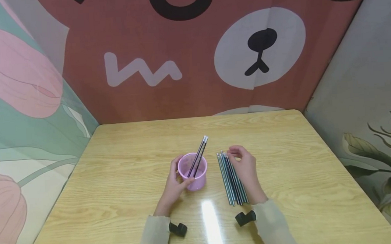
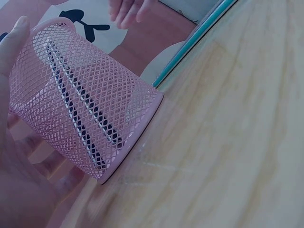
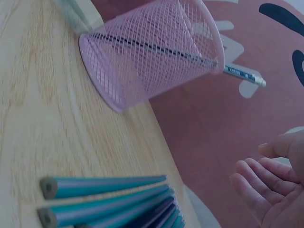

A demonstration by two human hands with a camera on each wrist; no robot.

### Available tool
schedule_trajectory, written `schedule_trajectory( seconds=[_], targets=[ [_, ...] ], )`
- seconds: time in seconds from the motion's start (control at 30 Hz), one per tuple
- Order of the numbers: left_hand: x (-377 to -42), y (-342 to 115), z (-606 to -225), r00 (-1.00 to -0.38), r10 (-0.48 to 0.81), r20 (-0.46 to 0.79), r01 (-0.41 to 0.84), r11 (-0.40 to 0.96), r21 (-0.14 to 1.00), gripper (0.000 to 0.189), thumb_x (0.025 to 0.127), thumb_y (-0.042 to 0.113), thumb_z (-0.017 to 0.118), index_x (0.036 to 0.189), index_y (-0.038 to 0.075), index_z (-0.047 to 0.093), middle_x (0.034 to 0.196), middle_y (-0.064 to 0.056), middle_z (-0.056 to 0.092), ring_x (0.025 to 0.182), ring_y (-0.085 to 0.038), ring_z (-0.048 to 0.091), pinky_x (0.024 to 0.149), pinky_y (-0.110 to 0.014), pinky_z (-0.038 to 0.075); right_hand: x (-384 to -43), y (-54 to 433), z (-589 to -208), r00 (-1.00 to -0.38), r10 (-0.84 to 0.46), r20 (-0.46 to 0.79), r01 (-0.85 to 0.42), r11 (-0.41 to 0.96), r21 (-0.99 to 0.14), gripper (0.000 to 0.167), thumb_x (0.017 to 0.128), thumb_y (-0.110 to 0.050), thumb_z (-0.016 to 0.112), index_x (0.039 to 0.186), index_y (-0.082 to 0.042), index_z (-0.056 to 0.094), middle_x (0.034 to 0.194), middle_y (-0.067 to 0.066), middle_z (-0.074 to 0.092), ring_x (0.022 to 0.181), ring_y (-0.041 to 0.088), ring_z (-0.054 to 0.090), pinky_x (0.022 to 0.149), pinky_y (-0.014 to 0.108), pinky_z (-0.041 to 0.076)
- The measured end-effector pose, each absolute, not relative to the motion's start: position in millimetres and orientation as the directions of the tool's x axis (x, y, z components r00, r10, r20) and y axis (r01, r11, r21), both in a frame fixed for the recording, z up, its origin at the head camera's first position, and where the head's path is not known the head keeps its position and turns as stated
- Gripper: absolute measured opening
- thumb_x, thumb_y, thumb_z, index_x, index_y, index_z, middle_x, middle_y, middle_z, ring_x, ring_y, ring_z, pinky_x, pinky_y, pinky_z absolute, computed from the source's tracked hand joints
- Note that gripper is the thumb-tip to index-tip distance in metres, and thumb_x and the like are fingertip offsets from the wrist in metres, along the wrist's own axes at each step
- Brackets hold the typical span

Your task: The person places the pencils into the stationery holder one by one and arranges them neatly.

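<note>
A pink mesh pencil cup (image 1: 197, 184) stands upright on the table. My left hand (image 1: 173, 189) holds it from the left, thumb near the rim and fingers around the far side. Two dark pencils (image 1: 202, 148) lean inside, their light-tipped ends above the rim. Several blue-green and dark pencils (image 1: 231, 182) lie side by side to the right of the cup. Over their far ends is my right hand (image 1: 245, 167). In the right wrist view, its fingers (image 3: 259, 183) are loosely bent with nothing between them, apart from the pencils.
The wooden table (image 1: 125, 170) reaches to a cartoon-printed backdrop (image 1: 141, 102). A flower-printed sheet (image 1: 23, 72) hangs on the left and a plant-printed one (image 1: 356, 91) on the right. Each wrist bears a small black camera (image 1: 178, 229).
</note>
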State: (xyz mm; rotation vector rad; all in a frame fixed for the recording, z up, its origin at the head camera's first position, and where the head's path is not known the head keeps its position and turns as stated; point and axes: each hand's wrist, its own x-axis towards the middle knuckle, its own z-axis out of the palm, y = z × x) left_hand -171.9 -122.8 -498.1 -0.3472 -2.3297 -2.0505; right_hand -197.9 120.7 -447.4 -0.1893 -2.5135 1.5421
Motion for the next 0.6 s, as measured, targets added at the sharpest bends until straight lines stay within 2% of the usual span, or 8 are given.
schedule_trajectory(
  seconds=[0.27,0.6],
  targets=[
    [-172.5,-123.8,-499.5,-0.971,0.161,0.175,0.195,0.115,0.974,0.084,0.08,0.013,0.077,0.148,0.013,0.029,0.145,-0.017,0.042,0.129,-0.039,0.046,0.108,-0.057,0.041,-198.0,130.4,-452.0,-0.975,0.222,0.016,0.095,0.482,-0.871,0.031,0.094,-0.016,0.061,0.122,-0.003,0.059,0.116,0.016,0.067,0.107,0.03,0.065,0.093,0.042,0.056],
    [-172.1,-122.9,-498.6,-0.972,0.16,0.172,0.192,0.119,0.974,0.083,0.08,0.012,0.077,0.148,0.017,0.029,0.146,-0.017,0.042,0.129,-0.04,0.046,0.107,-0.057,0.041,-195.9,138.7,-457.3,-0.976,0.206,-0.076,0.186,0.587,-0.788,0.031,0.093,-0.013,0.062,0.121,-0.001,0.059,0.114,0.02,0.066,0.102,0.031,0.065,0.085,0.038,0.058]
  ],
)
